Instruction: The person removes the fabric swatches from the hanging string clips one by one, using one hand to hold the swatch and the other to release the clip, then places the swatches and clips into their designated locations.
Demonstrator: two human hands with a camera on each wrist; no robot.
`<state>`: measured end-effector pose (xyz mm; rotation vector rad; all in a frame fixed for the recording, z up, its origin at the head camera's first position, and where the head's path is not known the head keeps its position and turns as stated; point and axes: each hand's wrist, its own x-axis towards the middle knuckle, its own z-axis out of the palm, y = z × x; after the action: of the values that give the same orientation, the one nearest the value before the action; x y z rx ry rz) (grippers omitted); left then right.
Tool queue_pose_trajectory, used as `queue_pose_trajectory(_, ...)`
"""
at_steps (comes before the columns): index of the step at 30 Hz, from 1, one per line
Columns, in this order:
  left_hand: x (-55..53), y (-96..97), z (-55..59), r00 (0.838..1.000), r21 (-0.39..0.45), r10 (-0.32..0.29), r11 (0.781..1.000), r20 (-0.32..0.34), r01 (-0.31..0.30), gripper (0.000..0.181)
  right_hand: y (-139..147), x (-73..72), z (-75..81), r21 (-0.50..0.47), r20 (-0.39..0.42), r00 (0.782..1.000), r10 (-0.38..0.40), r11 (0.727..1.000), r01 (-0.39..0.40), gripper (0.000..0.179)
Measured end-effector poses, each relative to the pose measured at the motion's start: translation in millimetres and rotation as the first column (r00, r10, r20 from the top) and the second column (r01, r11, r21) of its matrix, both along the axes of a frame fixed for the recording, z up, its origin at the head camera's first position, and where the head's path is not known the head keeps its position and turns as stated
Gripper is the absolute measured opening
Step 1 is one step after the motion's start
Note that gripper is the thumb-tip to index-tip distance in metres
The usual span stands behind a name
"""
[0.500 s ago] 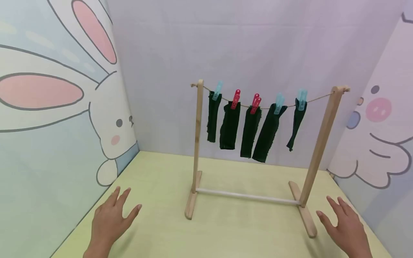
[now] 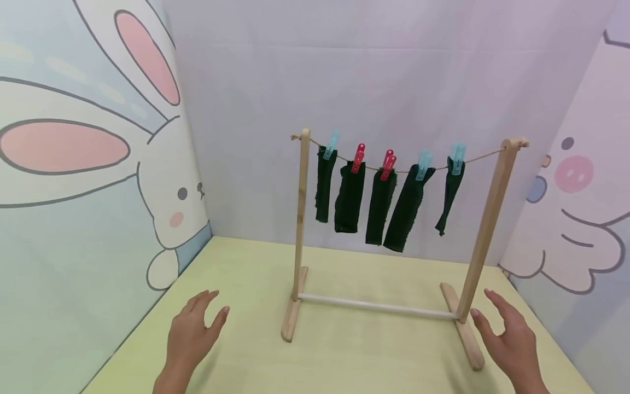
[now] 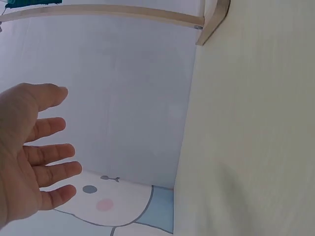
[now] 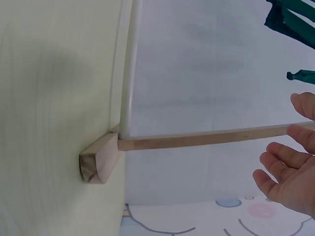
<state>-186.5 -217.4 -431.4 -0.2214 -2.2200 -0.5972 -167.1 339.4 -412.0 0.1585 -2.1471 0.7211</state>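
A wooden drying rack (image 2: 488,230) stands on the table, with a sagging string (image 2: 492,154) tied between its two posts. Several dark green cloth strips (image 2: 405,210) hang from it, held by two red clothespins (image 2: 358,158) and three light blue clothespins (image 2: 458,158). Left of the rack, my left hand (image 2: 189,334) hovers over the table, fingers spread and holding nothing. My right hand (image 2: 514,342) is empty too, beside the rack's right foot (image 2: 465,336). Its fingers are relaxed and slightly bent in the right wrist view, where the rack's post (image 4: 197,139) runs behind the fingertips.
A white rod (image 2: 379,307) joins the two feet low over the pale yellow table (image 2: 246,284). Behind the rack hangs a plain pale curtain (image 2: 246,137). Side panels carry a cartoon rabbit (image 2: 172,202) on the left and another pink-cheeked cartoon animal (image 2: 571,208) on the right.
Both hands have moved inward toward the rack, the left one to the right and the right one to the left. The whole scene sits slightly lower in the head view.
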Motion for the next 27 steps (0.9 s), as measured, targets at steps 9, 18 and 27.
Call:
queue_pose_trajectory(9, -6.3, 28.0, 20.5, 0.997, 0.156, -0.066, 0.986, 0.043, 0.059, 0.034, -19, -2.9, 16.6, -0.164, -0.018, 0.998, 0.056, 0.985, -0.059, 0.045)
queue_pose_trajectory(18, -14.8, 59.6, 30.2, 0.991, 0.252, -0.135, 0.960, 0.024, 0.125, 0.033, -34, -11.2, 33.4, -0.200, -0.027, 0.978, 0.206, 0.958, -0.207, 0.042)
queue_pose_trajectory(27, -22.6, 90.1, 47.0, 0.972, 0.356, -0.234, 0.911, 0.034, 0.207, 0.031, -42, -21.5, 54.2, -0.186, -0.045, 0.944, 0.326, 0.926, -0.328, 0.043)
